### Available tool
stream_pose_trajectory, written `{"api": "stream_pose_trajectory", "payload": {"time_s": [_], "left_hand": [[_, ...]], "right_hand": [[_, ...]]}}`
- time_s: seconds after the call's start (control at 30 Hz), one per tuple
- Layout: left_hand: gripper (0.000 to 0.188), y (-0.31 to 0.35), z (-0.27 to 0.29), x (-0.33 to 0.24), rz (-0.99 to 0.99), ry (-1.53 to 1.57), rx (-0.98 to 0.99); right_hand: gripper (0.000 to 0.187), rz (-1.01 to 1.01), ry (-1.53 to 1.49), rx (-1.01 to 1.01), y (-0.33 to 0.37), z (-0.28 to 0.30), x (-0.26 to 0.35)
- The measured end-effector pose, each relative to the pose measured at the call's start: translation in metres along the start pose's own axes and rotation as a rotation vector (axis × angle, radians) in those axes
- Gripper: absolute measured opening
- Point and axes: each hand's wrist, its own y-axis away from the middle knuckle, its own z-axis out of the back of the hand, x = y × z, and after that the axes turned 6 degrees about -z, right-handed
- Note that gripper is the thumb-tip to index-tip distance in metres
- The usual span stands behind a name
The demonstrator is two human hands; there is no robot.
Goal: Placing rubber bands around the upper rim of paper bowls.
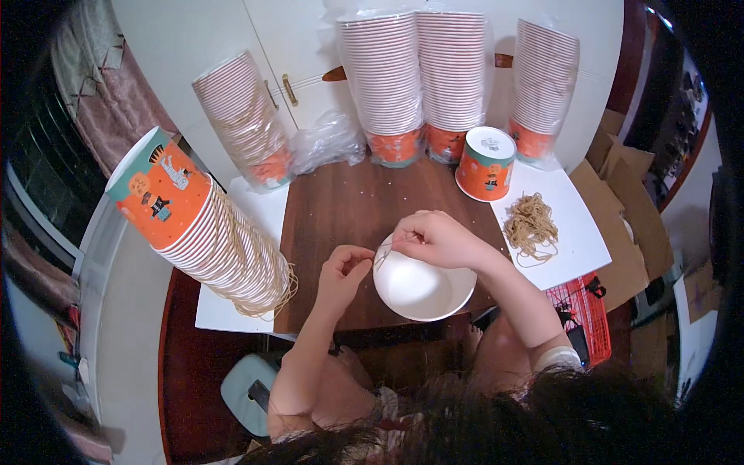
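Note:
A white-lined paper bucket [418, 288] stands in front of me near the table's front edge, its open mouth facing up. At its far left rim both my hands work close together. My left hand [346, 273] has thumb and forefinger pinched just outside the rim. Over the bucket's far side, my right hand [432, 236] is closed, its fingertips pinching a thin tan cord [385, 249]. The cord runs across the rim between my two hands; its ends are hidden by the fingers. A tangled pile of similar cord [532, 225] lies to the right.
At the left leans a tall stack of orange buckets [167, 194] with cord loops draped along it. Plastic-wrapped bucket stacks [384, 77] line the back. One upside-down bucket [487, 167] stands back right. Beyond the brown tabletop [333, 201] are cardboard boxes [620, 217] and a red crate [585, 310].

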Motion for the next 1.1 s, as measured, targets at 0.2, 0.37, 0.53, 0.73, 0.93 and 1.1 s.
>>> {"api": "stream_pose_trajectory", "payload": {"time_s": [0.2, 0.37, 0.53, 0.73, 0.93, 1.1], "left_hand": [[0.017, -0.001, -0.008, -0.016, -0.218, -0.277, -0.030], [0.014, -0.002, -0.010, -0.012, -0.300, -0.267, -0.071], [0.010, -0.004, -0.009, -0.015, -0.300, -0.415, -0.053], [0.010, -0.004, -0.003, -0.009, -0.301, -0.494, -0.037], [0.004, -0.004, 0.002, -0.012, 0.233, 0.061, -0.047], [0.005, -0.003, 0.002, -0.012, 0.302, 0.268, -0.070]], "right_hand": [[0.014, 0.010, -0.025, -0.017, -0.009, -0.005, 0.007], [0.012, 0.025, -0.005, 0.007, -0.013, -0.012, 0.008], [0.007, 0.188, 0.190, -0.195, -0.010, -0.021, 0.011], [0.009, 0.169, 0.180, -0.287, -0.011, -0.021, 0.022], [0.018, 0.071, 0.054, -0.239, -0.009, -0.029, 0.011], [0.019, -0.036, 0.182, -0.114, -0.006, -0.037, -0.003]]}}
